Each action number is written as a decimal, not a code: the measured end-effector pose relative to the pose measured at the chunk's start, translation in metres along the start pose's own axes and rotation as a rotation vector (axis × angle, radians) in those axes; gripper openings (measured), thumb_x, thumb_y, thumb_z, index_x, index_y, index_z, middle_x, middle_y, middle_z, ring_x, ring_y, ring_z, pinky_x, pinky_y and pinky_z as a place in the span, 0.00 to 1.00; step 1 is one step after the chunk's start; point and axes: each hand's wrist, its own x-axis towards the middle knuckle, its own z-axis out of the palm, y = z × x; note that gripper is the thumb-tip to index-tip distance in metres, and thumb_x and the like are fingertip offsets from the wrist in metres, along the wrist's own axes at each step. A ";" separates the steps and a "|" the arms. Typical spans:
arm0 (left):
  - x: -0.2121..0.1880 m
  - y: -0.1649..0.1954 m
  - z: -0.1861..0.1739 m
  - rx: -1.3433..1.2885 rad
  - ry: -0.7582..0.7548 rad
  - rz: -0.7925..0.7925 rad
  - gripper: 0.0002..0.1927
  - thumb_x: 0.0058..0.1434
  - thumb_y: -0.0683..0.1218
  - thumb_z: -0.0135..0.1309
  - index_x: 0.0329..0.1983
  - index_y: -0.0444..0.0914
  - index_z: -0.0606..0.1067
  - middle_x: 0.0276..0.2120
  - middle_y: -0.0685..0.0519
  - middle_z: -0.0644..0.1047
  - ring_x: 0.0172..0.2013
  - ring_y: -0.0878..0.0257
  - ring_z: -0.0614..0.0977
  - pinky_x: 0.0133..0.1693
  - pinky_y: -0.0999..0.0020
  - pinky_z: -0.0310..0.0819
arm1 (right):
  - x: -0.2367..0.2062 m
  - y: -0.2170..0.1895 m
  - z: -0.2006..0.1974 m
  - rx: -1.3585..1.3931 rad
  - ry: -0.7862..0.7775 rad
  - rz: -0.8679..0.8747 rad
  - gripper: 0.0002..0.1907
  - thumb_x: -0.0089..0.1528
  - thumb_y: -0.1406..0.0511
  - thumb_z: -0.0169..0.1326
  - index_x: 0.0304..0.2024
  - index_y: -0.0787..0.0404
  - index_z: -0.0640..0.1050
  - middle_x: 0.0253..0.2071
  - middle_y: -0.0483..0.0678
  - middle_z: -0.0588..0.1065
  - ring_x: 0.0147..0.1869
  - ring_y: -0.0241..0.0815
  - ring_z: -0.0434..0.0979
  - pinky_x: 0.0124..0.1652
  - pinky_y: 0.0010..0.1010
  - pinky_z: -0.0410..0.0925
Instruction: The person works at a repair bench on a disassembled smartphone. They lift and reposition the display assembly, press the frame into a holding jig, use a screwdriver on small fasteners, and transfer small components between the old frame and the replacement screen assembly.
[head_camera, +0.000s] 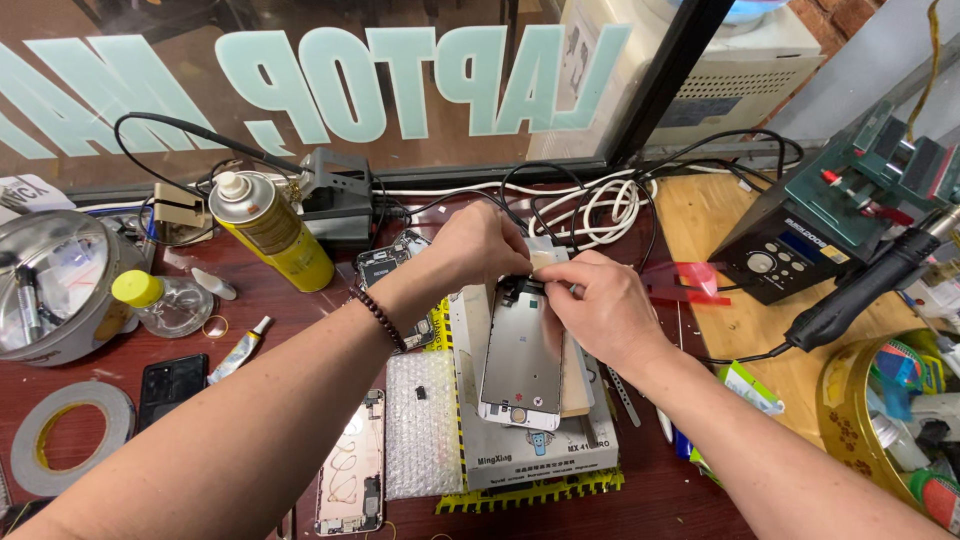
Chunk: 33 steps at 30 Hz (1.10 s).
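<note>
Both hands had their grip on the far end of the white rectangular phone screen frame (520, 360): the left hand (478, 245) curled over its top edge, fingers pressed down, while the right hand (600, 305) pinched a small beige strip (547, 261) against that same end. It looked like work at the top edge of the frame; the next move seemed to need a steady, light pull. That frame lay flat on a grey heating pad (540, 450) mid-tabletop (690, 500), long axis running near to far, its round-button end nearest.
</note>
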 end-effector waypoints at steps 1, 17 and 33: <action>0.000 0.001 0.000 -0.002 -0.002 -0.007 0.11 0.43 0.49 0.68 0.31 0.42 0.86 0.28 0.50 0.84 0.30 0.61 0.86 0.38 0.66 0.80 | 0.001 0.003 0.002 0.018 -0.005 0.030 0.11 0.58 0.66 0.58 0.42 0.57 0.86 0.36 0.48 0.80 0.35 0.42 0.83 0.37 0.31 0.73; 0.001 0.006 0.003 0.021 0.029 -0.068 0.12 0.42 0.51 0.69 0.26 0.39 0.83 0.26 0.49 0.83 0.30 0.59 0.85 0.37 0.64 0.80 | 0.015 -0.006 0.001 0.050 -0.001 0.027 0.09 0.56 0.66 0.61 0.39 0.57 0.85 0.35 0.46 0.79 0.29 0.38 0.78 0.33 0.30 0.71; -0.028 -0.011 -0.018 -0.355 0.127 -0.136 0.07 0.54 0.42 0.61 0.34 0.36 0.84 0.24 0.53 0.80 0.24 0.68 0.77 0.27 0.68 0.73 | 0.030 -0.017 -0.005 -0.068 -0.102 0.201 0.07 0.53 0.64 0.61 0.33 0.57 0.86 0.30 0.51 0.82 0.34 0.45 0.84 0.40 0.34 0.74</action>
